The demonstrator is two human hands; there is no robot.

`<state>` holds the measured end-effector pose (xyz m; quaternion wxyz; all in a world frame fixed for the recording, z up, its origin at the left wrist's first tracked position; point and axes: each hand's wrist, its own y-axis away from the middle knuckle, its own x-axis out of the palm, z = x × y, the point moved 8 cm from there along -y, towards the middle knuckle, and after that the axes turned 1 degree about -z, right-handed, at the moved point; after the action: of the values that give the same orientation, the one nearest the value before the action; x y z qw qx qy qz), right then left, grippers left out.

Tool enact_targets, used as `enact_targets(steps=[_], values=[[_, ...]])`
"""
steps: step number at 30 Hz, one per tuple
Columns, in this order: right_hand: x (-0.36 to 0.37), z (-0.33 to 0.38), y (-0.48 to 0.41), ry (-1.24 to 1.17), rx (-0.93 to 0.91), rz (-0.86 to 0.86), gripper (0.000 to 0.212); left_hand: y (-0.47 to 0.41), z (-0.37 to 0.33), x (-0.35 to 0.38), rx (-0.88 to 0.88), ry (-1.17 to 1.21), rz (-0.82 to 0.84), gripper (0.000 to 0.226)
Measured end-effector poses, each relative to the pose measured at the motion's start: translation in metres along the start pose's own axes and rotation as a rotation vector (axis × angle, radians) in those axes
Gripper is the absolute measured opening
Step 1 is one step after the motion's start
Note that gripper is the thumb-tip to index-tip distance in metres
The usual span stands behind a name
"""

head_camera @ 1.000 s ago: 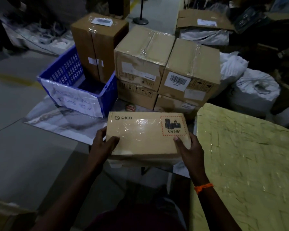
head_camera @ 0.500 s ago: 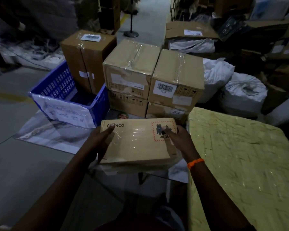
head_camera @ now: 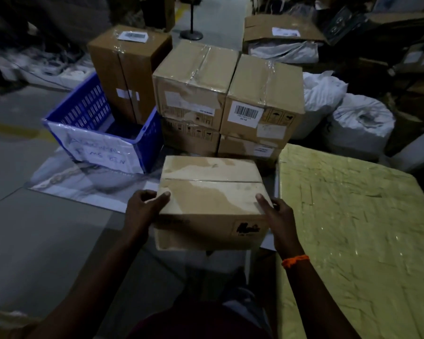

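Left forearm enters from the lower left and rises toward the box. My left hand (head_camera: 142,209) grips the box's left edge. The thumb lies flat on the top face and the fingers are curled round the left side.

The cardboard box (head_camera: 211,204) is held between both hands, directly in front of the stack of taped cartons (head_camera: 230,94), on its near side and lower than its top row. I cannot tell whether anything supports the box from below. It is plain brown. A straight seam runs across the top face where two flaps meet, and pale, glossy patches cover much of that face. The near side face is darker, with a black printed mark (head_camera: 247,228) at its lower right and faint, unreadable print at its upper left. The corners appear square and undamaged.

My right hand (head_camera: 277,216) grips the box's right edge in the same way, thumb on top and fingers wrapped round the side. An orange band (head_camera: 295,261) circles that wrist, and the forearm runs off toward the lower right.

Surroundings, all placed by the stack: a blue crate (head_camera: 88,108) with a handwritten paper note (head_camera: 96,150) stands to its left. A tall carton (head_camera: 130,77) stands at its left rear. White sacks (head_camera: 360,118) lie to its right. A yellow-green covered surface (head_camera: 353,228) spreads at its near right, just beside my right hand.
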<state>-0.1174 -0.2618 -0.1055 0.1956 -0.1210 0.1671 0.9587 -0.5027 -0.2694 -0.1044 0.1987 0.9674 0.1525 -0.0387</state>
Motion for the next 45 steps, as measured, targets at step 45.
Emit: enact_targets(steps=[45], values=[[0.004,0.033,-0.003,-0.003,-0.179,-0.122,0.039,-0.016,-0.035,0.021,0.297,-0.024,0.003,0.05]])
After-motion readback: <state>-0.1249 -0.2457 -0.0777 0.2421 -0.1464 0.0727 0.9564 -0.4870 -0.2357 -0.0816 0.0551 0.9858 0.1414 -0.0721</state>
